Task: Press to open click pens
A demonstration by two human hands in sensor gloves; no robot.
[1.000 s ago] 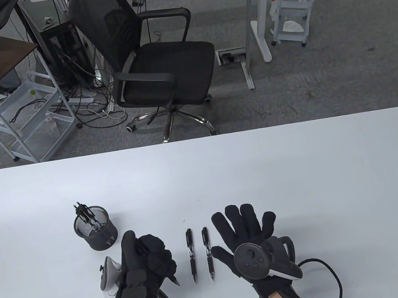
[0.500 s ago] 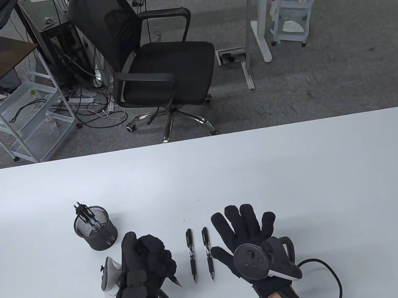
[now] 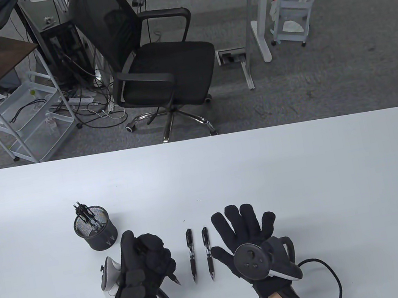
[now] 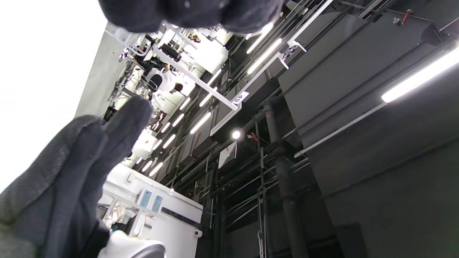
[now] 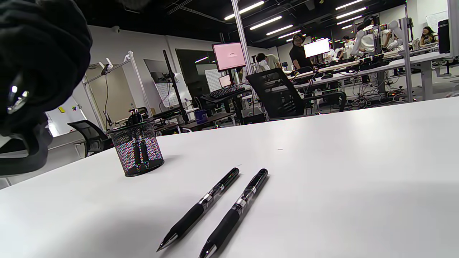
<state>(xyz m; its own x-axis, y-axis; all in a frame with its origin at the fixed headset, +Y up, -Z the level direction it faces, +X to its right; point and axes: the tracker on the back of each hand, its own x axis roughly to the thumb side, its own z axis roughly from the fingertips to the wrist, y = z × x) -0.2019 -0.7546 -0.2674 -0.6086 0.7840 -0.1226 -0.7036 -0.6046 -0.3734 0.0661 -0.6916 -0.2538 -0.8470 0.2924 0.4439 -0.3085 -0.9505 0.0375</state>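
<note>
My left hand (image 3: pixel 146 266) is curled in a fist around a black click pen; the pen's tip (image 3: pixel 176 280) sticks out below the fist toward me, and the thumb lies over the top end. Two black click pens lie side by side on the white table: the left pen (image 3: pixel 191 256) (image 5: pixel 200 208) and the right pen (image 3: pixel 208 253) (image 5: pixel 235 213), tips toward me. My right hand (image 3: pixel 246 231) rests flat on the table just right of them, fingers spread, holding nothing. A black mesh pen cup (image 3: pixel 94 229) (image 5: pixel 138 150) with pens stands beyond my left hand.
The white table (image 3: pixel 305 184) stretches far to the right and back. A black office chair (image 3: pixel 152 61) stands beyond the far edge. A cable (image 3: pixel 330 272) runs from my right wrist tracker.
My left fist has shifted slightly, and the pen tip below it has moved a little. The right hand and the two lying pens have not moved.
</note>
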